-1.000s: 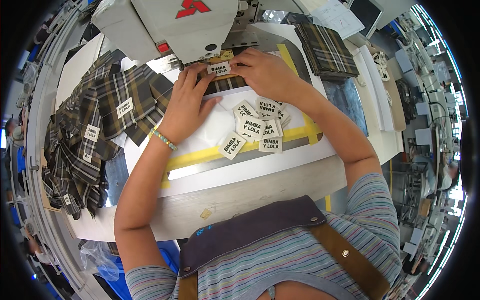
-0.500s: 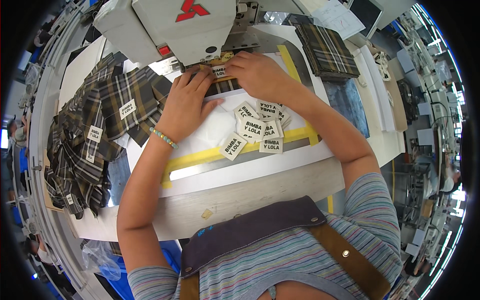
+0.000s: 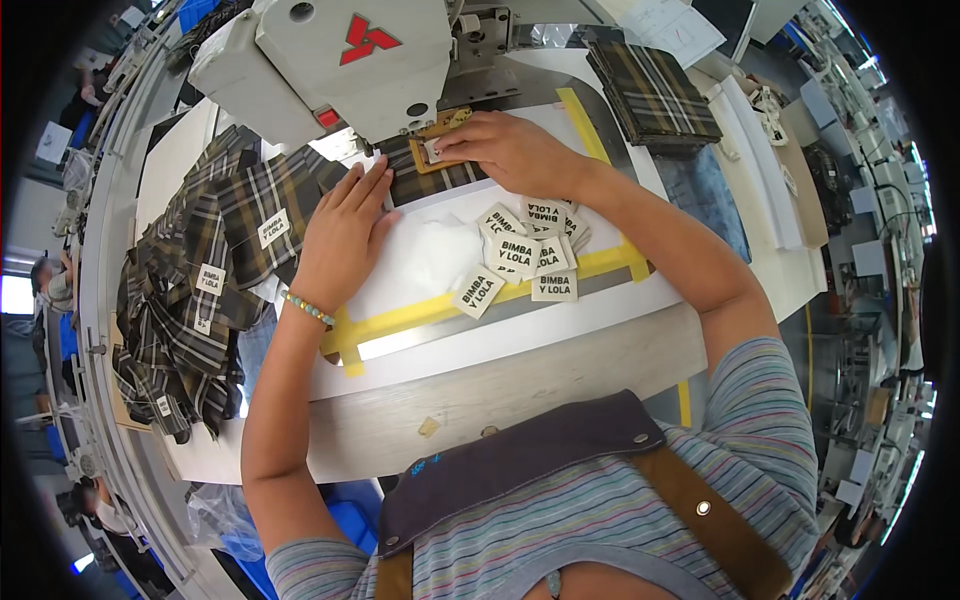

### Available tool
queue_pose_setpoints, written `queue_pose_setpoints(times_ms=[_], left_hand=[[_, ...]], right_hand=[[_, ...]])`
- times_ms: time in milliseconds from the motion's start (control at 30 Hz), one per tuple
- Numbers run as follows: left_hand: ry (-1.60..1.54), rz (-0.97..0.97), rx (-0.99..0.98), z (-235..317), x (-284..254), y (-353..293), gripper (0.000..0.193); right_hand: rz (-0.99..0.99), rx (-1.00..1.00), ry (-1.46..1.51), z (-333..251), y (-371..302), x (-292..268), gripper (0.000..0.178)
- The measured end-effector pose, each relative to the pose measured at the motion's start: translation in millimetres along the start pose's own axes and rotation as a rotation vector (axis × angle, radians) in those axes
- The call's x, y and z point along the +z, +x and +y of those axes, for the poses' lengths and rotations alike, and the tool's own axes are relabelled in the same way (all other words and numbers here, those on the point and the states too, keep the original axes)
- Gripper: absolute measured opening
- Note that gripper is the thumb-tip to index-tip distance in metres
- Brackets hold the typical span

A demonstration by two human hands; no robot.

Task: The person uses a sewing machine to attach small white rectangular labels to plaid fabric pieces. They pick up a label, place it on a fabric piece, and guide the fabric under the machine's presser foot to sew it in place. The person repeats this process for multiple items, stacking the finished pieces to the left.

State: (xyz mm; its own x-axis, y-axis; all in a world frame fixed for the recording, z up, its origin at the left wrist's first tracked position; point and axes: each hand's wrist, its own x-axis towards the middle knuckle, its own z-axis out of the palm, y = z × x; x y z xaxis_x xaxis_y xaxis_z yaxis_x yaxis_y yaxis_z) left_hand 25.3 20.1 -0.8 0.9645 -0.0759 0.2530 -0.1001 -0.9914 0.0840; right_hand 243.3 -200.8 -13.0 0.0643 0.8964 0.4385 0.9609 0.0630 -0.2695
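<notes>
Under the sewing machine head [image 3: 355,70], a brass-coloured clamp frame [image 3: 424,167] rests over dark plaid fabric [image 3: 408,190]. A white printed label [image 3: 432,151] lies within the frame. My right hand [image 3: 525,155] is at the frame's right side, fingers curled together with their tips on that label. My left hand [image 3: 342,235] lies to the left of the frame, its fingers stretched out and their tips at the edge of the fabric. Nothing shows in its grasp. A loose heap of square white labels [image 3: 517,256] sits on the white work plate below my right hand.
Plaid pieces with labels [image 3: 195,270] are heaped at the left. A neat stack of plaid fabric [image 3: 655,95] stands at the back right. Yellow tape [image 3: 400,330] borders the white plate. A blue bin [image 3: 355,515] is below the table's front edge.
My left hand has drawn left, away from the label and frame, uncovering more of both. My right hand stays at the label. The whole view has shifted slightly.
</notes>
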Motion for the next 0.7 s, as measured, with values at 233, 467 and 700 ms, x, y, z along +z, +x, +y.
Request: queue_pose_setpoints(times_ms=[233,467,700], left_hand=[[0.049,-0.022,-0.028,1,-1,-8,0.059],[0.043,-0.037,-0.048,-11,-4,-20,0.060],[0.042,0.004,-0.025,-12,-5,-25,0.059]], right_hand=[[-0.037,-0.043,-0.101,1,2,-2,0.037],[-0.067,-0.012,-0.078,6,5,1,0.036],[-0.087,-0.018,-0.094,2,8,-5,0.036]])
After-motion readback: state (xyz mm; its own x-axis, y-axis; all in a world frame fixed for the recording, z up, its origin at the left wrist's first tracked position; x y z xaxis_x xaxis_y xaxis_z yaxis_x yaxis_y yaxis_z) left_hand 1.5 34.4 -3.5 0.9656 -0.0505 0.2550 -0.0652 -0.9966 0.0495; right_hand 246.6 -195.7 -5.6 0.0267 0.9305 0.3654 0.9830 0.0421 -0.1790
